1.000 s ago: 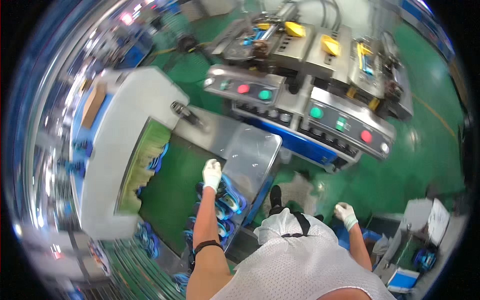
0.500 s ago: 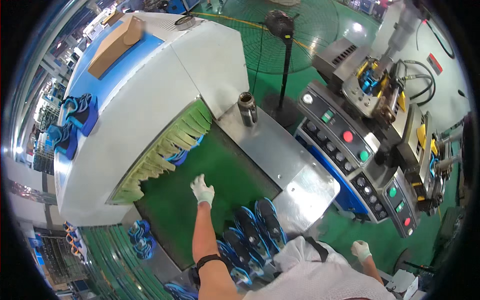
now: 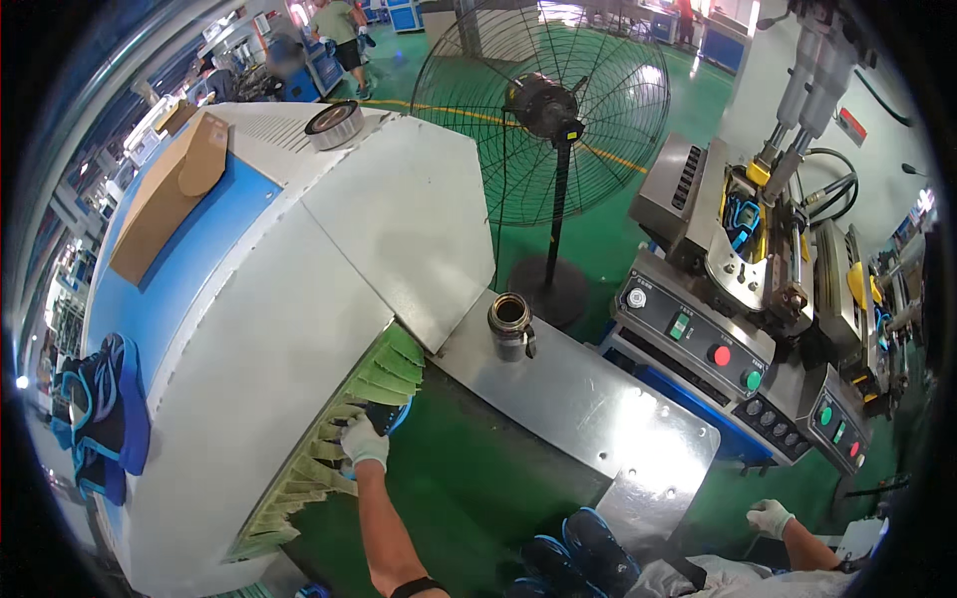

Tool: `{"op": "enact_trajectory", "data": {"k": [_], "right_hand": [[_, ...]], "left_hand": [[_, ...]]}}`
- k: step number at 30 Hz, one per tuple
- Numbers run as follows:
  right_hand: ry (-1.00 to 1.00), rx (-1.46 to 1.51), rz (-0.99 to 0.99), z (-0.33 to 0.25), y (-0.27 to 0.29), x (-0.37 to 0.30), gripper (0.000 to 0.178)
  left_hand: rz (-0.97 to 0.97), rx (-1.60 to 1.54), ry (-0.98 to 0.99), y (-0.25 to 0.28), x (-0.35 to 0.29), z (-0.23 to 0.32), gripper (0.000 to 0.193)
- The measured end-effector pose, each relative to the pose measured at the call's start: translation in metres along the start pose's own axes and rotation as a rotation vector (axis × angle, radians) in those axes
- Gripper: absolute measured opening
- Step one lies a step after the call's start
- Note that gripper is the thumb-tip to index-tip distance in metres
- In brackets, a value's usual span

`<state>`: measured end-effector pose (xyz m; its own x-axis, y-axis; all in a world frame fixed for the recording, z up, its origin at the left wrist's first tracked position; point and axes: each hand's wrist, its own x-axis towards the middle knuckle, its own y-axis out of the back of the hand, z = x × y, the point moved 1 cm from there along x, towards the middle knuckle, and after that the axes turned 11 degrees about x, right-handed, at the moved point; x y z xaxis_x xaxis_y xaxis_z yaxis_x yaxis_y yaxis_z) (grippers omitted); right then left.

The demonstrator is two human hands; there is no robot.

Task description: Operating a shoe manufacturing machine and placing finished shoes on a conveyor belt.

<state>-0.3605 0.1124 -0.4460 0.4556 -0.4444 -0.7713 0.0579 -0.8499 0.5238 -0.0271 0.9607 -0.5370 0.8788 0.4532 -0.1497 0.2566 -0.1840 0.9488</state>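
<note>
My left hand [image 3: 365, 444], in a white glove, is closed on a dark shoe [image 3: 387, 417] with bright blue edging at the mouth of a large white machine. Green flaps [image 3: 389, 364] hang around the shoe and hide part of it, and the fingertips are partly covered too. Under them runs a green belt [image 3: 439, 468]. Off to the right, away from the belt, my gloved right hand [image 3: 770, 518] hangs with its fingers curled in; nothing shows in it. More dark shoes with blue edging [image 3: 598, 548] stand in a row by my body.
A metal flask [image 3: 511, 329] stands uncapped on the steel ledge [image 3: 568, 399]. Behind it is a large floor fan [image 3: 546, 105]. Pressing machines with a button panel [image 3: 688, 324] stand right. Blue shoes [image 3: 105, 409], a cardboard box [image 3: 169, 199] and a tape roll [image 3: 334, 125] rest on the white machine.
My left hand has moved forward from above the belt to the flaps and taken hold of the shoe there. The view has shifted, and a person now shows walking at the far back.
</note>
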Motion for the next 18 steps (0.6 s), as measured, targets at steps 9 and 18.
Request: {"op": "enact_trajectory", "data": {"k": [9, 18], "right_hand": [[0.496, -0.432, -0.438, -0.115, -0.078, 0.012, 0.048], [0.768, 0.093, -0.693, -0.191, -0.101, -0.042, 0.07]], "left_hand": [[-0.264, -0.086, -0.23, 0.032, -0.187, 0.074, 0.067], [-0.196, -0.981, -0.391, 0.228, -0.366, 0.144, 0.054]]}}
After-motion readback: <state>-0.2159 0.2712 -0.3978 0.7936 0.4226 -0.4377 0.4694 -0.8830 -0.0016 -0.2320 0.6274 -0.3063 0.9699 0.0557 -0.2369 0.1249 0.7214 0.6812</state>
